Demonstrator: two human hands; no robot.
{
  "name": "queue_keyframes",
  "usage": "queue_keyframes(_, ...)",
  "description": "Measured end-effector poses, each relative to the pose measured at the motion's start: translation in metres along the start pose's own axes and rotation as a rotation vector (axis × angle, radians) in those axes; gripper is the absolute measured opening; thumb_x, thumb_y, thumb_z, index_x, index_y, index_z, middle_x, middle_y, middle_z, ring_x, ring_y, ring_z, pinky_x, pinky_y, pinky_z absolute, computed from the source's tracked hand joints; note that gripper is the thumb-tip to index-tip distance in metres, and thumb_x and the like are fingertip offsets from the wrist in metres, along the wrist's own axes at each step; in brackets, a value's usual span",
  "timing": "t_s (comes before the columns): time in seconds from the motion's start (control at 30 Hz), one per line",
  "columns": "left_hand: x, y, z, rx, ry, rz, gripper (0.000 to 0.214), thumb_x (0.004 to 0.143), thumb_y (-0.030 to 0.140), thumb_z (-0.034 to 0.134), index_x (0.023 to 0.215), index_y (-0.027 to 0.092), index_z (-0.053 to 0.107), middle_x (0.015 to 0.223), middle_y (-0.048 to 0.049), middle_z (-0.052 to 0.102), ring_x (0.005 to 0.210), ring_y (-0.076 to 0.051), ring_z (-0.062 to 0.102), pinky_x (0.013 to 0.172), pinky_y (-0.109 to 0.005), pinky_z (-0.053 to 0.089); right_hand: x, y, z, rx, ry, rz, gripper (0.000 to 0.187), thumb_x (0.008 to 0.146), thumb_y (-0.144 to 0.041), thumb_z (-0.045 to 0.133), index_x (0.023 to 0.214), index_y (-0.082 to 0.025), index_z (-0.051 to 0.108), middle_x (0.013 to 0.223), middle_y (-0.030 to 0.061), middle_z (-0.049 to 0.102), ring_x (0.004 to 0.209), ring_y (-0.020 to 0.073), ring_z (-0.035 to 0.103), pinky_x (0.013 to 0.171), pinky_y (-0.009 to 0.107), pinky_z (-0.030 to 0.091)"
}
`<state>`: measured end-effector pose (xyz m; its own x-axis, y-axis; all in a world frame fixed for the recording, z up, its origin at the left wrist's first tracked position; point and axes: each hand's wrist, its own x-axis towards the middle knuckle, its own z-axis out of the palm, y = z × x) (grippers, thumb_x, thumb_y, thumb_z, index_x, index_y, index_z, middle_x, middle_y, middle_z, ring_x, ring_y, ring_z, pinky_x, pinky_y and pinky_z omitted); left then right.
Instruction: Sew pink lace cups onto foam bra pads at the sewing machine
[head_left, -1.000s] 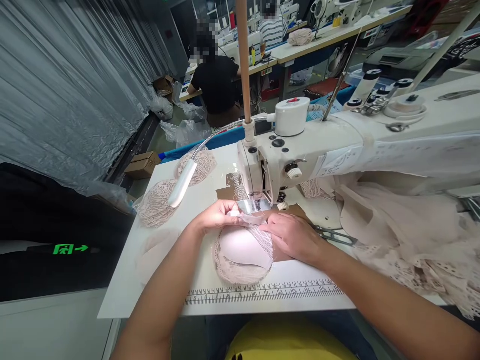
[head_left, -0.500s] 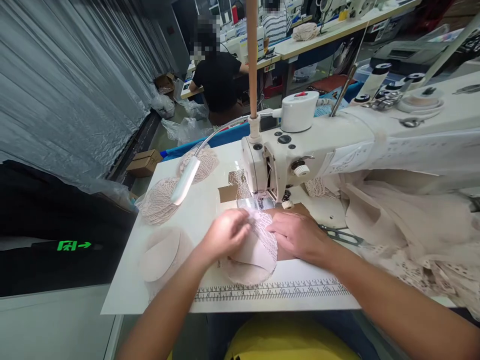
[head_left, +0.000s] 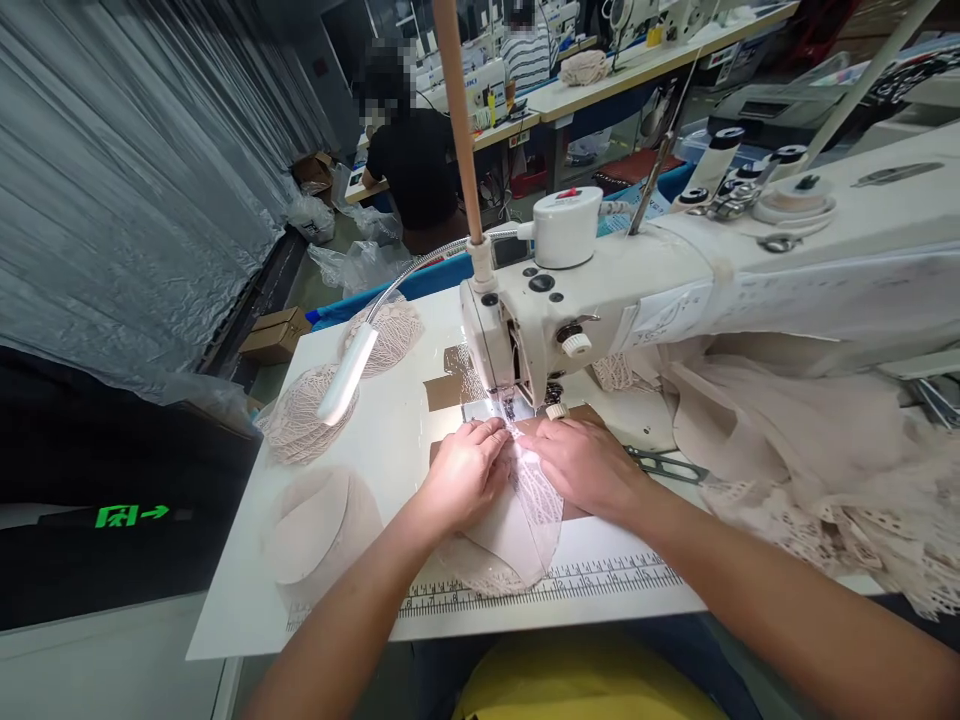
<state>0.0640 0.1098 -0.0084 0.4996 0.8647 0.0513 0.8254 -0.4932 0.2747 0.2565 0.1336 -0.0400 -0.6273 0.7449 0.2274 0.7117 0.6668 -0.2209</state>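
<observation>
A pale pink lace-edged fabric piece lies at the front of the white sewing machine, its far edge by the lit presser foot. My left hand rests on its left side with bent fingers closed on the fabric close to the foot. On the other side, my right hand pinches the lace edge with thumb and fingertips. Both sets of fingertips nearly meet in front of the needle area. The palms hide part of the fabric and the brown board under it.
Lace pieces and plain round fabric pieces lie on the left of the table. A lamp hangs over them. A printed ruler runs along the front edge. Beige fabric heaps at right. A person sits beyond.
My left fingers have moved from a raised, curled pose down onto the fabric beside the foot. My right fingers have shifted toward the needle area. The camera view has turned slightly.
</observation>
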Motion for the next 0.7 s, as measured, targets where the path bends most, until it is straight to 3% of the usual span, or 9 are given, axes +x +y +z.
queue_keyframes(0.2, 0.011, -0.01, 0.006, 0.028, 0.035, 0.091, 0.038, 0.088, 0.02, 0.045, 0.121, 0.007, 0.057, 0.129, -0.0176, 0.056, 0.116, -0.027, 0.053, 0.099, -0.041, 0.046, 0.002, -0.001, 0.006, -0.02, 0.087, 0.021, 0.032, 0.077, -0.006, 0.046, 0.093, -0.019, 0.07, 0.072, 0.0035, 0.061, 0.07, 0.0168, 0.051, 0.065, 0.03, 0.033)
queue_keyframes(0.33, 0.014, -0.018, 0.003, 0.034, -0.014, 0.139, 0.042, 0.088, 0.021, 0.044, 0.125, 0.004, 0.055, 0.131, -0.0195, 0.054, 0.119, -0.027, 0.052, 0.101, -0.041, 0.045, 0.004, -0.003, 0.007, -0.026, 0.088, 0.043, 0.03, 0.077, -0.006, 0.046, 0.091, -0.019, 0.07, 0.07, 0.0032, 0.061, 0.067, 0.0166, 0.051, 0.064, 0.03, 0.033)
queue_keyframes(0.57, 0.014, -0.033, -0.001, 0.026, -0.054, 0.196, 0.044, 0.083, 0.011, 0.045, 0.126, 0.011, 0.053, 0.133, -0.0164, 0.053, 0.123, -0.028, 0.049, 0.103, -0.048, 0.041, 0.004, -0.001, 0.003, 0.025, 0.069, 0.015, 0.03, 0.081, -0.01, 0.045, 0.092, -0.022, 0.071, 0.071, 0.002, 0.063, 0.066, 0.0157, 0.053, 0.063, 0.029, 0.035)
queue_keyframes(0.7, 0.001, -0.02, -0.009, 0.012, -0.013, 0.124, 0.039, 0.083, 0.008, 0.043, 0.117, 0.017, 0.059, 0.128, -0.0108, 0.056, 0.118, -0.024, 0.051, 0.098, -0.043, 0.044, 0.002, 0.001, 0.002, 0.115, 0.093, 0.053, 0.029, 0.085, -0.012, 0.043, 0.089, -0.02, 0.071, 0.075, 0.0027, 0.067, 0.071, 0.0152, 0.058, 0.068, 0.027, 0.04)
